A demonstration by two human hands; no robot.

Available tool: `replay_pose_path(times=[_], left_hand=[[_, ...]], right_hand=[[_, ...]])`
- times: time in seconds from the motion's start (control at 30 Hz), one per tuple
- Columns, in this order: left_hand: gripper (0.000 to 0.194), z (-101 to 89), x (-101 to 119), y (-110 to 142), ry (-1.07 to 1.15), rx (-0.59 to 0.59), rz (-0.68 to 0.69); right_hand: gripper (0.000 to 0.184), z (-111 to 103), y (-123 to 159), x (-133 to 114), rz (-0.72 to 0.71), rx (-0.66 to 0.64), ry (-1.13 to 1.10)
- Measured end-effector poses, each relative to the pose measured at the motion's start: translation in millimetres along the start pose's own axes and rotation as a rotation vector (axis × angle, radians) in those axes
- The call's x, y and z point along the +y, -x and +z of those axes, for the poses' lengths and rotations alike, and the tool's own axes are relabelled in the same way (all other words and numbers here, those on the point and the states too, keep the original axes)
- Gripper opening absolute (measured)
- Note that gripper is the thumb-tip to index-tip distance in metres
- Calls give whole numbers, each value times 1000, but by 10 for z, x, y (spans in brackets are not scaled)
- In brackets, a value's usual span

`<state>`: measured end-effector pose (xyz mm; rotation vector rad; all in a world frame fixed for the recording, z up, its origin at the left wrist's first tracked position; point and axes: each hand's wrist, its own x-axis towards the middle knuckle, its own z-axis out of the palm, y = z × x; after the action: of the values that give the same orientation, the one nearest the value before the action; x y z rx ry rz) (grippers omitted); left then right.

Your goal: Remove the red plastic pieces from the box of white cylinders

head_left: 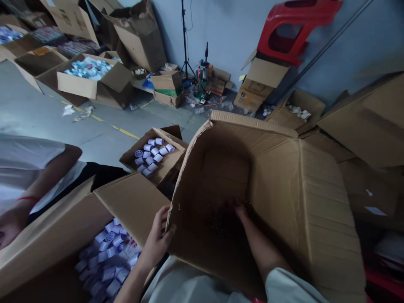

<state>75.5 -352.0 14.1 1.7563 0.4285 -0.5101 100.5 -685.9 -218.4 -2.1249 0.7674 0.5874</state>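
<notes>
i'm looking down into a big tilted cardboard box [284, 185], its open mouth facing me and its long axis running away from me. my left hand [157, 240] is pinching the torn near-left edge of that box, thumb inside, fingers wrapped outside. my right hand [243, 212] is reaching deep inside toward the dark bottom of the box, so it is the nearer one to whatever lies there; its fingers are lost in shadow and i cannot tell whether that grip is spread or closed. left of the big box, a lower carton holds a heap of small lilac-white capped bottles [105, 256]. beyond it, a smaller open box [153, 155] is holding more. another person's arm [34, 185] is showing at far left.
</notes>
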Motion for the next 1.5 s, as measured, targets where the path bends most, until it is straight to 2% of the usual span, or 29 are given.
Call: replay_pose_path(times=[0.1,0.17,0.27,0.33,0.43,0.5,0.57,0.67,0.77,0.9,0.97,1.07,1.17,1.23,1.3,1.4,1.5], left_hand=[[55,5,10,-7,24,-8,16],[56,14,12,-19,30,-24,21],[54,25,4,-54,-14,-22,77],[51,26,8,-73,-103,27,162],[44,25,62,-69,-240,155,331],[42,33,139,-49,-212,164,413],[45,49,249,-32,-65,82,427],[56,55,449,-16,219,-68,368],[51,30,614,14,394,-155,347],[48,-15,624,35,591,-88,265],[49,-62,536,6,697,-22,199],[52,-214,327,-48,807,95,139],[49,-435,49,-41,901,237,101],[43,-572,-158,5,953,345,67],[38,-671,-357,71,985,440,22],[34,-732,-590,176,1004,518,-36],[31,-720,-721,259,978,576,-66]], right_hand=[[25,-149,-51,-262,67,30,-134],[27,-296,-76,-514,48,46,-225],[31,-535,-42,-990,-48,29,-342],[33,-663,78,-1335,-146,-10,-395],[33,-750,461,-1828,-322,-113,-410],[28,-744,827,-2109,-447,-202,-380],[21,-715,1217,-2339,-592,-312,-313],[17,-665,1706,-2588,-803,-478,-129],[15,-600,1977,-2729,-902,-461,-42],[16,-473,2066,-2750,-934,-392,-81],[24,-412,2058,-2728,-871,-391,-214],[46,-351,2046,-2740,-678,-463,-601],[48,-327,2042,-2819,-530,-570,-900],[50,-308,2023,-2869,-536,-538,-965],[53,-274,1987,-2892,-608,-407,-919],[59,-200,1921,-2902,-720,-217,-666],[58,-125,1835,-2973,-810,-247,-361]])
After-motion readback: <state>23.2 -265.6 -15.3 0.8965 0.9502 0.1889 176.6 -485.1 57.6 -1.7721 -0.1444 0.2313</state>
